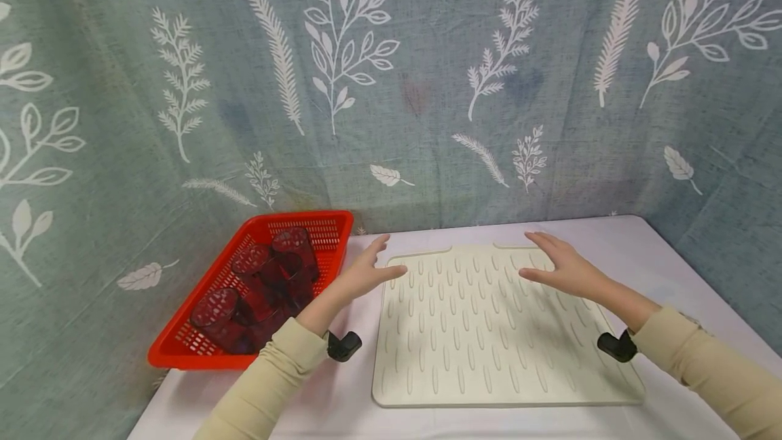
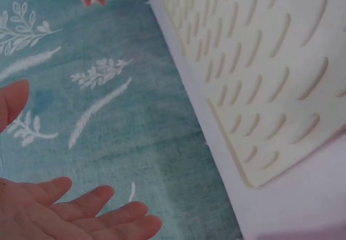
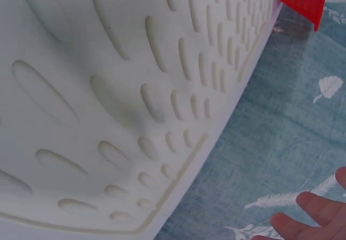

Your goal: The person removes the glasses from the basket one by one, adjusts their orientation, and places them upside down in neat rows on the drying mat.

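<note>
Both hands hang in the air, fingers apart and thumbs held well away from them: the left hand (image 1: 364,273) at the far left corner of the pale ridged mat (image 1: 462,352), the right hand (image 1: 569,270) above its far right part. Neither holds anything, and no contact with the mat shows in any view. Left of the mat, on the same tabletop (image 1: 678,270), sits a red basket (image 1: 160,352) with several dark red see-through cups (image 1: 215,311) inside, crowded together; whether they touch one another is hard to tell. Judging by the pose, this is a ready stage, with no cup gripped and none on the mat. Taking one up would call for the left hand to swing leftward from the mat, over the basket's rim, and close around a single cup without knocking its neighbours.
</note>
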The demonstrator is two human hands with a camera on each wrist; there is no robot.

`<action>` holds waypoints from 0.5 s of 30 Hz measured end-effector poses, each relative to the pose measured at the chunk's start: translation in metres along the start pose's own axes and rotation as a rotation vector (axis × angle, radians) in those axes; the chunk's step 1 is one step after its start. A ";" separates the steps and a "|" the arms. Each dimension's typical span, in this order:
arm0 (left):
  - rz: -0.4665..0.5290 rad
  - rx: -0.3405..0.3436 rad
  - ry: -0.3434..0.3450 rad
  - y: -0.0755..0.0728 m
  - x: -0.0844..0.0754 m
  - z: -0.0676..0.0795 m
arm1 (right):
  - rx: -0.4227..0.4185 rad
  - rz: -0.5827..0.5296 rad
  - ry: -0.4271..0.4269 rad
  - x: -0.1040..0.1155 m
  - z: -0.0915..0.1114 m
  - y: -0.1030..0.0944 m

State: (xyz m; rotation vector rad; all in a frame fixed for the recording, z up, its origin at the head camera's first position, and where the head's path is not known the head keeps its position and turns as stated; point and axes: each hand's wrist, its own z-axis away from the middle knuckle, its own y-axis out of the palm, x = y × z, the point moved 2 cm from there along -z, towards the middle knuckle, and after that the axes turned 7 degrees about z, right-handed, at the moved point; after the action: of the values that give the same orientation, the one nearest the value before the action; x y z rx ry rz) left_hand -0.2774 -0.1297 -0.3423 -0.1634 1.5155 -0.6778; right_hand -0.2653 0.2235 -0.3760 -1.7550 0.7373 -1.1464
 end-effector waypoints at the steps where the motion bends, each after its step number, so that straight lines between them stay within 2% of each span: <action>1: 0.017 0.004 -0.009 -0.002 0.000 0.001 | 0.000 -0.001 -0.001 0.000 0.001 0.000; 5: 0.038 0.004 -0.019 -0.009 0.002 0.007 | 0.000 -0.009 -0.008 -0.003 0.003 0.003; 15: 0.066 -0.030 0.003 -0.036 0.004 0.017 | -0.009 -0.023 -0.010 -0.007 0.010 0.003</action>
State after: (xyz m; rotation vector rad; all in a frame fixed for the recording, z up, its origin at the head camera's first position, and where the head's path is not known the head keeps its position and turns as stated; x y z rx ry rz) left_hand -0.2730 -0.1658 -0.3263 -0.1349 1.5283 -0.6029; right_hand -0.2594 0.2317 -0.3837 -1.7794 0.7187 -1.1514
